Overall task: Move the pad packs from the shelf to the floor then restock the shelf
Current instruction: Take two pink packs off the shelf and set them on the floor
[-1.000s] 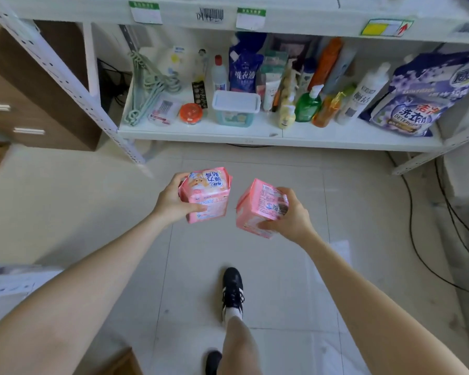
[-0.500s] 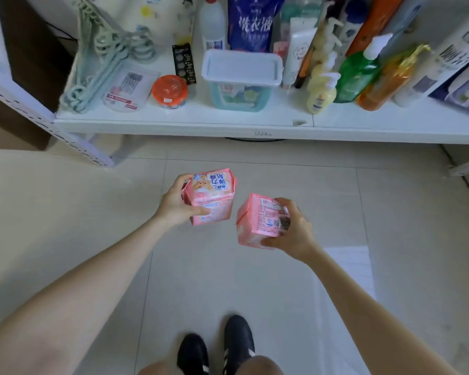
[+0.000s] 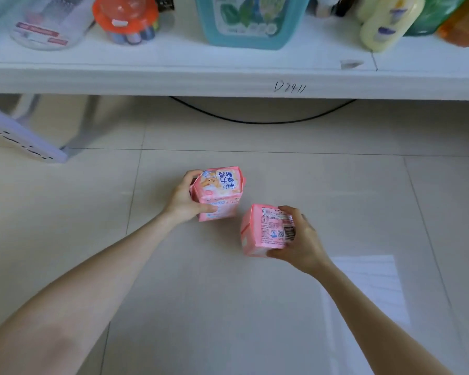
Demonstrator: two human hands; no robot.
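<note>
Two pink pad packs are low over the beige tiled floor (image 3: 255,307), in front of the white shelf (image 3: 173,79). My left hand (image 3: 186,201) grips the left pad pack (image 3: 222,189), its printed front facing up. My right hand (image 3: 302,243) grips the right pad pack (image 3: 263,230), with the barcode side showing. The packs are apart from each other. Whether either one touches the floor I cannot tell.
On the shelf stand an orange-lidded jar (image 3: 126,18), a teal tub (image 3: 249,23), a cream bottle (image 3: 387,20), and green and orange bottles at the right. A black cable (image 3: 255,121) runs under the shelf. A white angled frame leg (image 3: 25,136) meets the floor at left.
The view has dropped closer to the floor and shelf. Both hands have lowered with their packs toward the tiles. My shoes have left the view.
</note>
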